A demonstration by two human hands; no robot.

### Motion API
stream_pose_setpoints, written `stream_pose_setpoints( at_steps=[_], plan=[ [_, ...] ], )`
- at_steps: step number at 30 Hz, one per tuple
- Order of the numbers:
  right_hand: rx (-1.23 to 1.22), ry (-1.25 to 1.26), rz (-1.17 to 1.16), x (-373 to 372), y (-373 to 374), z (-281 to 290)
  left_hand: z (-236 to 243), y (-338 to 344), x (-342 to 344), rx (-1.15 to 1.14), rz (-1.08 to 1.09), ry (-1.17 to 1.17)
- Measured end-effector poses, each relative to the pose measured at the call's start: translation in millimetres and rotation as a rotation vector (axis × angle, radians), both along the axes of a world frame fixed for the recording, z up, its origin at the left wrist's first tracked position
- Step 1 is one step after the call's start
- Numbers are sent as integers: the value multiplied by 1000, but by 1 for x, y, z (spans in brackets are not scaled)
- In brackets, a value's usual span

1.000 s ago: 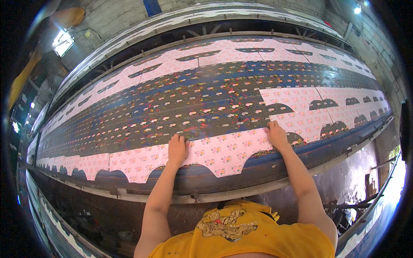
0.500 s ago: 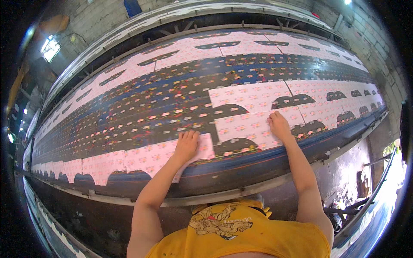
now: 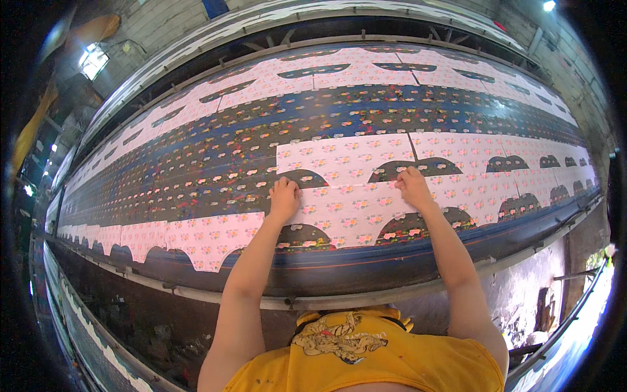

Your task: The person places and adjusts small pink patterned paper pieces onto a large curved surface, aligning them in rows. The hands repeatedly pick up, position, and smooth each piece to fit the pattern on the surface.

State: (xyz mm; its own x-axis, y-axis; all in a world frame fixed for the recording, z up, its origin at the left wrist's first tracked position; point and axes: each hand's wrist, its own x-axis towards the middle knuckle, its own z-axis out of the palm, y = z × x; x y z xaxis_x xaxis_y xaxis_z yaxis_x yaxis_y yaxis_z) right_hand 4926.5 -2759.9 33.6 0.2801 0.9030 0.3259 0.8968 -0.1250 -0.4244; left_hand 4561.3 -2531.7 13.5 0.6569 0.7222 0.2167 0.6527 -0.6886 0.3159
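Note:
A long dark printing table [image 3: 196, 183] carries rows of pink-and-white floral fabric pieces with curved cutouts. My left hand [image 3: 285, 198] has its fingers curled at the upper left corner of a front-row fabric piece [image 3: 349, 206]. Along that piece's upper edge, farther right, my right hand [image 3: 416, 189] pinches the cloth beside a dark curved gap. The piece lies flat, its upper edge against the fabric piece behind it [image 3: 346, 157]. Left of my left forearm lies another floral piece [image 3: 215, 235], separated by a dark strip.
Printed flower motifs cover the bare dark band [image 3: 215, 144] across the table's middle. More floral pieces [image 3: 313, 65] line its far side. A rail [image 3: 392, 294] borders the near edge, close to my body. Another long table [image 3: 313, 19] stands behind, by a block wall.
The view has shifted right along the table. My left hand has left the left-hand fabric piece for the upper left corner of the front piece. My right hand remains at its upper edge.

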Motion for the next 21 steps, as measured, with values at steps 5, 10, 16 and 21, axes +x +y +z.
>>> stream_pose_setpoints(
  at_steps=[5, 10, 16, 21],
  plan=[
    [-80, -82, 61, 6, 7, -2, -5, 10, -3, -70, -23, 0],
    [-200, -6, 42, 7, 3, 4, 5, 4, -1, -215, -33, -150],
    [-137, -150, 118, -2, 7, 14, 11, 6, -6, -82, -141, -12],
    [-151, 74, 78, -7, -7, 22, 23, -12, -12, -73, -116, -24]
  ],
)
